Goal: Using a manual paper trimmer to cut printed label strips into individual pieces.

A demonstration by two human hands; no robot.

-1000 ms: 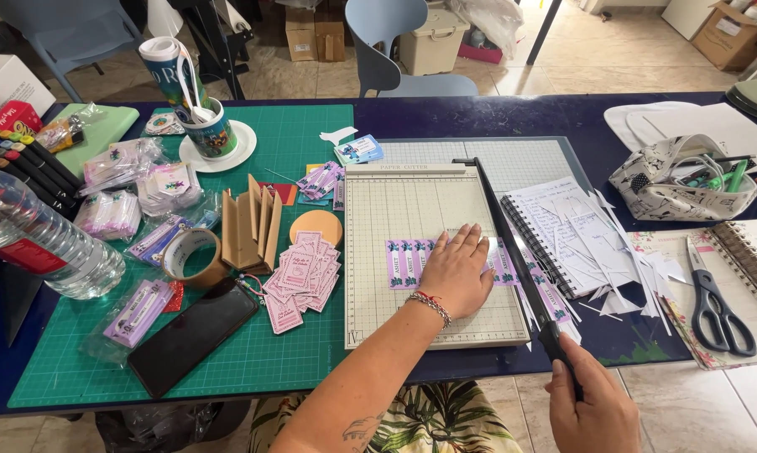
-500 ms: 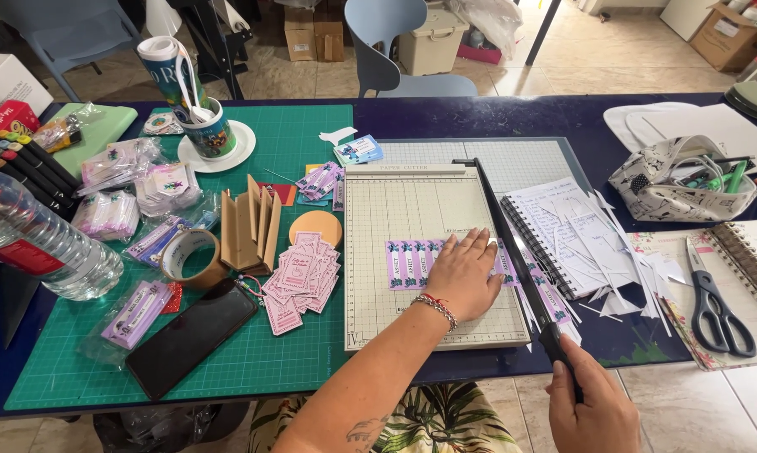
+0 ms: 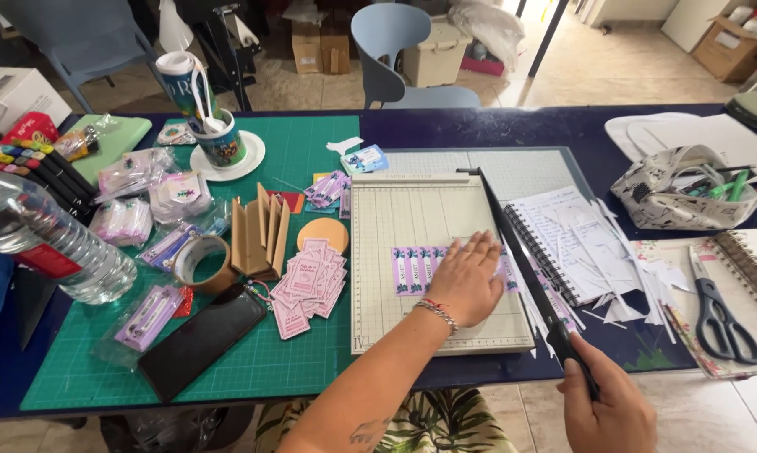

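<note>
1. At the far left of the table a clear water bottle lies on its side, with a row of markers just beyond it.
2. On the green cutting mat you have a mug on a white saucer at the far side, packets of small cards to its left, a roll of brown tape nearer you, and a black phone at the near edge.
3. Right of the tape stand some cardboard pieces, then a loose pile of pink tags with a round orange disc just beyond it.
4. The paper cutter sits just right of the pile, its base overlapping the mat's right edge.
5. Your left hand lies flat on the cutter base, fingers spread and released, pressing down a strip of purple-and-white labels; the strip runs left to right across the base and its right part is hidden under your palm.
6. The cutter's black blade arm runs along the right edge of the base, hinged at the far end.
7. Your right hand is at the near edge, fingers clenched around the blade handle.
8. Right of the blade an open spiral notebook lies under a scatter of white paper trimmings.
9. Further right, scissors rest on a second notebook, and a patterned pencil case stands open beyond them.
</note>
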